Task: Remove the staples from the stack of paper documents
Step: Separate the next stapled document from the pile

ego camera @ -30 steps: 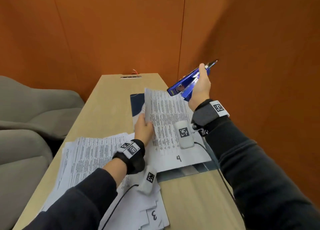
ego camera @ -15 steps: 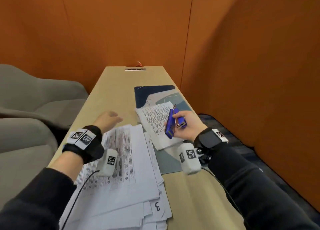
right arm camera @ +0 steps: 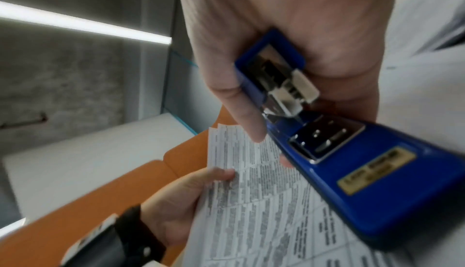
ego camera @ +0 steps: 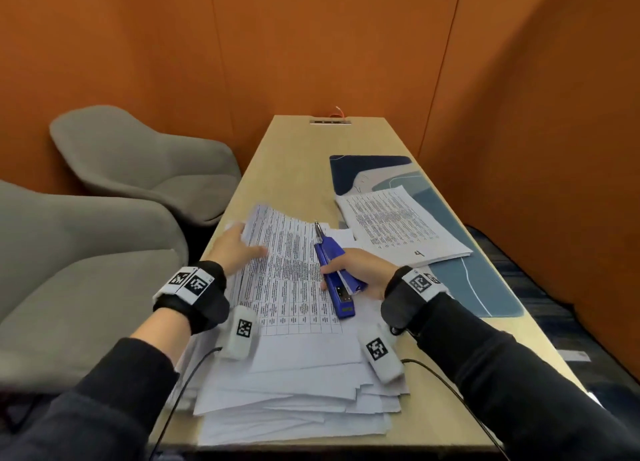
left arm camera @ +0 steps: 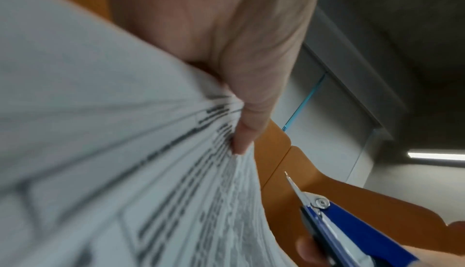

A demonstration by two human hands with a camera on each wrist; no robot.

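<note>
A thick stack of printed documents (ego camera: 298, 367) lies on the near part of the wooden table (ego camera: 294, 169). My left hand (ego camera: 242, 244) grips the far left edge of the top document (ego camera: 287, 270), thumb on top, and lifts that edge a little. The left wrist view shows the thumb (left arm camera: 245, 132) pressed on the same document (left arm camera: 125, 152). My right hand (ego camera: 341, 271) holds a blue stapler (ego camera: 336, 277) over the sheet's right side, its metal remover tip pointing away from me. In the right wrist view the fingers (right arm camera: 241, 112) wrap the stapler (right arm camera: 365, 181) above the document (right arm camera: 251, 211).
A separate document marked 4 (ego camera: 401, 225) rests on a blue patterned mat (ego camera: 460, 273) at the right. Two grey chairs (ego camera: 145, 159) stand left of the table. Orange partition walls (ego camera: 346, 44) close in the far and right sides.
My left hand left the document marked 4 on the mat, moved to the stack and took hold of the top document. My right hand came down with the stapler from mid-air to the stack.
</note>
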